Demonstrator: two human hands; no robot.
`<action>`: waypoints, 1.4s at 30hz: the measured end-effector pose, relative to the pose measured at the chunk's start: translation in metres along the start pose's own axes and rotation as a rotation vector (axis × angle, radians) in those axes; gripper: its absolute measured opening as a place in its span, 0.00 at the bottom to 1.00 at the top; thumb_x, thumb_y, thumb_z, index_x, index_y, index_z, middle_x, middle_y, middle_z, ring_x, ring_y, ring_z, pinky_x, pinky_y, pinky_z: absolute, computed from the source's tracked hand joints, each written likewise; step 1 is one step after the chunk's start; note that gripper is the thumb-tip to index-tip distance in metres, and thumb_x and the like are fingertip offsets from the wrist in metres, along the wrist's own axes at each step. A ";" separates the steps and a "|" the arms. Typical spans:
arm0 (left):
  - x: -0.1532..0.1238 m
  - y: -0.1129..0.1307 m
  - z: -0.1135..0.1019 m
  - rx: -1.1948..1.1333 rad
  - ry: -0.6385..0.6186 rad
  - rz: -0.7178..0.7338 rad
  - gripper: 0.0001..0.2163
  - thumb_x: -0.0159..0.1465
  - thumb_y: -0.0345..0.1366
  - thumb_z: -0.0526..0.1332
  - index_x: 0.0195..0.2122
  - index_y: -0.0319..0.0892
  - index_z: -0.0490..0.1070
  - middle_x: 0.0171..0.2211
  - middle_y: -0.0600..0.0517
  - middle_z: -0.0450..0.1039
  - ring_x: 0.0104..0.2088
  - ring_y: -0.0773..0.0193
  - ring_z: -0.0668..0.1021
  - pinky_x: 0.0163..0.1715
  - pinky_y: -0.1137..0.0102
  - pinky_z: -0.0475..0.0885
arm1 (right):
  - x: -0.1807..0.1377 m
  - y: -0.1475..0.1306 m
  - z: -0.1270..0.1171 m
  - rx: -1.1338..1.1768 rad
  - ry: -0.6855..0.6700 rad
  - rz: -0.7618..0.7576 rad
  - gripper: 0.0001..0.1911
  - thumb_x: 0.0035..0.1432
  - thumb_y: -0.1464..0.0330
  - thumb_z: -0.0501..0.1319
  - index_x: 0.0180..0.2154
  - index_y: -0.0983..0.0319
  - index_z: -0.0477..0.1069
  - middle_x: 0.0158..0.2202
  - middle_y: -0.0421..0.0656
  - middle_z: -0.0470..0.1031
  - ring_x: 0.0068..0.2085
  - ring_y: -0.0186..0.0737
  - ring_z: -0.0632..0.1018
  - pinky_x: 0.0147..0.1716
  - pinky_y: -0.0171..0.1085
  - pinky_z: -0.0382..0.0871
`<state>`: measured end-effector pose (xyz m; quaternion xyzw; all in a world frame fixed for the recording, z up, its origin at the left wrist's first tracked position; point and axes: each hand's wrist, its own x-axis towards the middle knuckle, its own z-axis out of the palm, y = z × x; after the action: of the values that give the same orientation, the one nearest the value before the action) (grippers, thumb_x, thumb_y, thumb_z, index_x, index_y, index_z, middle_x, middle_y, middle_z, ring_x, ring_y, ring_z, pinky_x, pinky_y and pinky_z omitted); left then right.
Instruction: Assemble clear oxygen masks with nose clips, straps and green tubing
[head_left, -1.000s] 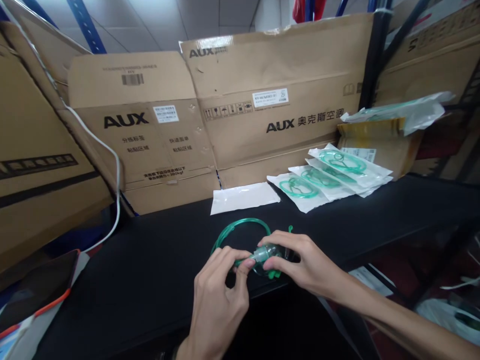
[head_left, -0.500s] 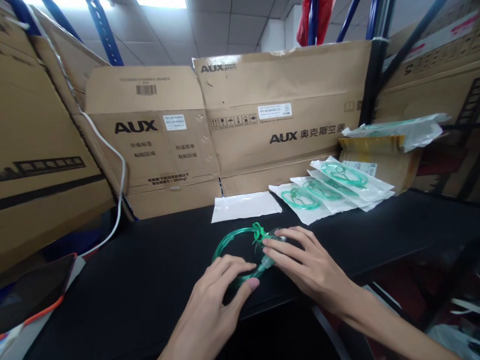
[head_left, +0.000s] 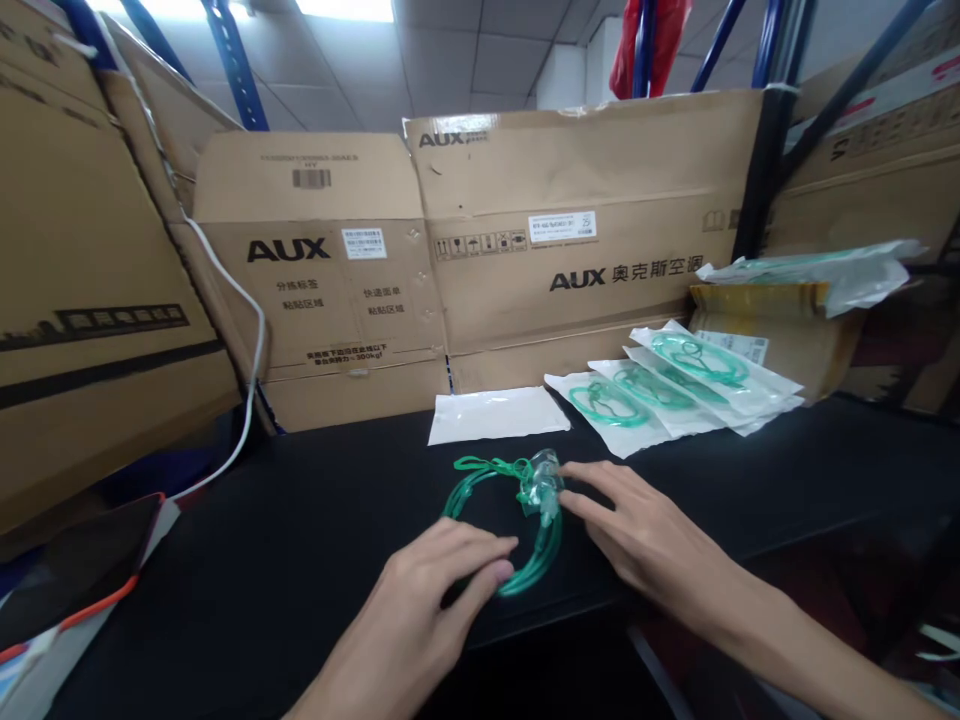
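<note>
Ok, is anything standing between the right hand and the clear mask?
Nothing visible: the right hand is right beside the clear mask, contact unclear. The green tubing lies coiled by the left hand.

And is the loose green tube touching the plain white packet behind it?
Apart. The head view shows a strip of black table between the loose green tube and the lower edge of the plain white packet.

Coiled green plastic tubing (head_left: 551, 550) lies lower centre on flat black tabletop (head_left: 300, 570); clear rounded plastic mask (head_left: 545, 475) at its upper right. Behind, mid-frame: flat white rectangular packet (head_left: 499, 415); right of it, overlapping white flat pouches (head_left: 667, 387); rearmost, brown cardboard panels (head_left: 491, 305).
</note>
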<state>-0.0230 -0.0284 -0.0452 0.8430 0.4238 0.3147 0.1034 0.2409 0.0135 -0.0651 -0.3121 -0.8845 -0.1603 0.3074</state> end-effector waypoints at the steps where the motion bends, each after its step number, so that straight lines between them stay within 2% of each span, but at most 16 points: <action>1: 0.005 -0.002 -0.004 0.046 0.017 -0.012 0.11 0.74 0.41 0.58 0.51 0.54 0.81 0.45 0.52 0.83 0.46 0.56 0.82 0.48 0.62 0.78 | -0.002 -0.002 -0.002 0.014 0.009 0.017 0.20 0.67 0.81 0.51 0.55 0.62 0.70 0.58 0.55 0.74 0.55 0.54 0.78 0.50 0.56 0.78; 5: 0.037 -0.014 -0.020 0.286 -0.029 -0.012 0.14 0.74 0.39 0.56 0.56 0.49 0.77 0.51 0.49 0.80 0.52 0.53 0.79 0.54 0.55 0.73 | 0.007 -0.010 -0.003 0.078 0.033 0.068 0.17 0.72 0.71 0.55 0.59 0.61 0.69 0.62 0.56 0.70 0.58 0.56 0.76 0.54 0.59 0.77; 8: 0.069 -0.019 -0.020 0.353 -0.099 0.020 0.15 0.71 0.35 0.59 0.58 0.45 0.75 0.53 0.46 0.78 0.54 0.51 0.77 0.55 0.55 0.72 | 0.018 -0.013 0.006 0.110 0.016 0.104 0.18 0.72 0.66 0.58 0.60 0.63 0.70 0.65 0.57 0.68 0.65 0.60 0.71 0.59 0.60 0.74; 11: 0.094 -0.019 -0.013 0.364 -0.165 0.044 0.10 0.67 0.32 0.62 0.48 0.45 0.79 0.49 0.48 0.78 0.49 0.52 0.79 0.50 0.59 0.74 | 0.021 -0.016 0.015 0.162 -0.024 0.095 0.17 0.71 0.66 0.60 0.58 0.64 0.73 0.64 0.56 0.70 0.68 0.61 0.67 0.62 0.58 0.71; 14: 0.105 -0.021 -0.015 0.381 -0.157 0.025 0.08 0.64 0.28 0.60 0.36 0.43 0.79 0.44 0.48 0.78 0.44 0.54 0.79 0.47 0.61 0.72 | 0.018 -0.020 0.019 0.170 -0.044 0.099 0.16 0.71 0.68 0.59 0.57 0.64 0.75 0.63 0.57 0.72 0.68 0.62 0.67 0.62 0.60 0.71; 17: 0.096 -0.033 -0.032 0.388 -0.078 -0.045 0.07 0.64 0.29 0.58 0.34 0.42 0.76 0.40 0.48 0.76 0.43 0.53 0.77 0.47 0.59 0.70 | 0.018 -0.024 0.017 0.154 -0.045 0.117 0.16 0.71 0.68 0.58 0.56 0.63 0.76 0.61 0.56 0.74 0.66 0.63 0.70 0.62 0.64 0.68; 20: 0.075 -0.050 -0.053 0.362 0.038 -0.159 0.06 0.64 0.35 0.58 0.33 0.43 0.74 0.39 0.48 0.74 0.42 0.50 0.75 0.47 0.57 0.69 | 0.019 -0.027 0.015 0.161 -0.052 0.133 0.15 0.71 0.68 0.58 0.55 0.62 0.76 0.60 0.55 0.74 0.66 0.62 0.70 0.63 0.64 0.67; 22: 0.061 -0.056 -0.059 0.302 0.109 -0.237 0.07 0.65 0.38 0.58 0.34 0.44 0.74 0.39 0.48 0.74 0.40 0.50 0.76 0.46 0.55 0.69 | 0.019 -0.028 0.016 0.169 -0.056 0.141 0.15 0.72 0.67 0.58 0.55 0.61 0.76 0.60 0.54 0.74 0.66 0.61 0.70 0.63 0.64 0.66; 26: 0.048 -0.047 -0.048 0.021 0.156 -0.341 0.14 0.70 0.47 0.56 0.40 0.44 0.74 0.38 0.48 0.79 0.40 0.51 0.81 0.45 0.57 0.75 | 0.017 -0.028 0.021 0.169 -0.041 0.158 0.15 0.71 0.67 0.58 0.56 0.62 0.75 0.62 0.56 0.73 0.66 0.64 0.69 0.61 0.64 0.68; 30: 0.042 -0.028 -0.037 -0.292 0.117 -0.346 0.18 0.74 0.51 0.50 0.43 0.45 0.73 0.51 0.47 0.80 0.53 0.54 0.81 0.52 0.63 0.77 | 0.015 -0.029 0.024 0.179 -0.010 0.169 0.16 0.70 0.69 0.59 0.57 0.63 0.75 0.63 0.58 0.72 0.67 0.65 0.68 0.59 0.63 0.72; 33: 0.035 -0.022 -0.036 -0.517 0.084 -0.357 0.15 0.72 0.50 0.57 0.41 0.44 0.74 0.52 0.47 0.79 0.57 0.55 0.79 0.56 0.65 0.75 | 0.013 -0.029 0.025 0.193 0.017 0.174 0.16 0.69 0.70 0.60 0.56 0.64 0.74 0.63 0.59 0.71 0.67 0.64 0.68 0.60 0.61 0.72; 35: 0.031 -0.023 -0.035 -0.609 0.073 -0.373 0.14 0.69 0.49 0.61 0.44 0.44 0.76 0.50 0.46 0.79 0.55 0.54 0.80 0.54 0.65 0.75 | 0.012 -0.029 0.026 0.196 0.029 0.176 0.16 0.69 0.70 0.59 0.57 0.64 0.74 0.64 0.59 0.70 0.67 0.63 0.68 0.60 0.61 0.72; 38: 0.030 -0.026 -0.032 -0.558 0.098 -0.376 0.16 0.67 0.48 0.63 0.49 0.43 0.76 0.43 0.46 0.81 0.47 0.55 0.83 0.46 0.66 0.78 | 0.011 -0.029 0.027 0.199 0.029 0.177 0.17 0.70 0.70 0.59 0.58 0.64 0.73 0.65 0.59 0.69 0.68 0.62 0.68 0.60 0.60 0.71; 40: 0.032 -0.027 -0.030 -0.465 0.148 -0.370 0.15 0.66 0.47 0.64 0.46 0.42 0.76 0.38 0.48 0.79 0.38 0.57 0.84 0.36 0.68 0.78 | 0.010 -0.029 0.027 0.204 0.026 0.179 0.17 0.70 0.70 0.59 0.58 0.64 0.73 0.65 0.59 0.69 0.68 0.62 0.68 0.61 0.60 0.71; 42: 0.036 -0.028 -0.030 -0.331 0.229 -0.354 0.12 0.66 0.46 0.63 0.40 0.42 0.75 0.38 0.49 0.77 0.31 0.61 0.81 0.29 0.70 0.74 | 0.010 -0.030 0.027 0.206 0.023 0.178 0.17 0.70 0.70 0.58 0.58 0.64 0.73 0.64 0.59 0.70 0.68 0.62 0.67 0.60 0.60 0.71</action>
<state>-0.0436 0.0141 -0.0181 0.6862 0.5162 0.4503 0.2447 0.2036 0.0084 -0.0822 -0.3542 -0.8615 -0.0445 0.3610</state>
